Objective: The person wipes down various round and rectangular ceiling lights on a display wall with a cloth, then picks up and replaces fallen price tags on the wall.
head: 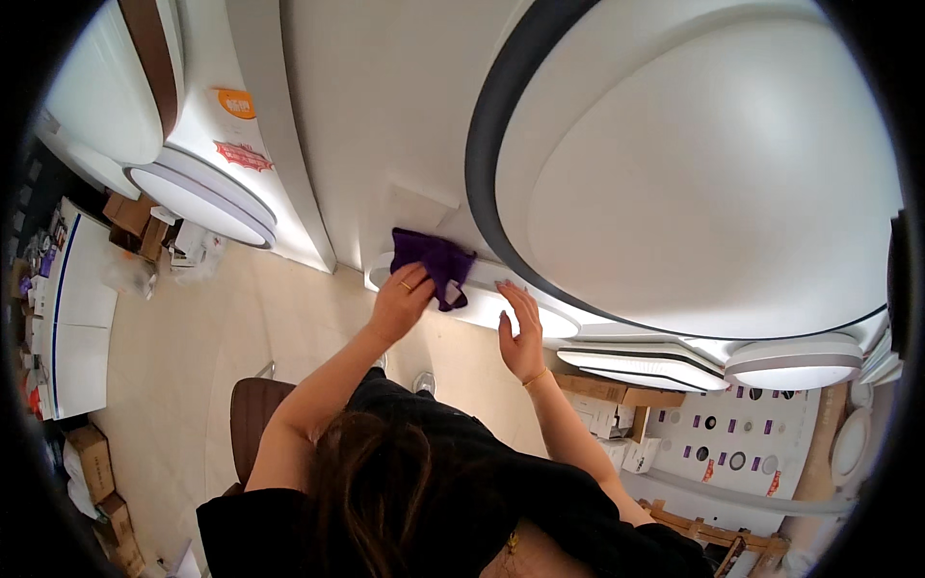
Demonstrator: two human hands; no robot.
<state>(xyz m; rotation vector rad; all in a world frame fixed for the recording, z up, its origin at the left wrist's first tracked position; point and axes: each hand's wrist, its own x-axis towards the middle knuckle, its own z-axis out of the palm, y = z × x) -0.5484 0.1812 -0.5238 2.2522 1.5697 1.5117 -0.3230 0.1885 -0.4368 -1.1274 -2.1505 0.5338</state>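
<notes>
In the head view, a purple cloth (pixel 428 259) with a small white tag lies against the upper left part of a white, elongated lamp (pixel 485 311) mounted on the wall panel. My left hand (pixel 403 298), a ring on one finger, presses and grips the cloth with bent fingers. To its right, my right hand (pixel 521 326) holds nothing; its fingers are apart, the fingertips at the right part of the same lamp. A large round ceiling lamp (pixel 694 173) with a dark rim fills the upper right, just beyond my right hand.
Smaller lamps, one angular (pixel 643 361) and one round (pixel 793 361), hang at the right. Another round lamp (pixel 206 199) is at the left. A brown chair (pixel 254 419) stands beside me. Cardboard boxes (pixel 130 213) and a white counter (pixel 83 325) are farther left.
</notes>
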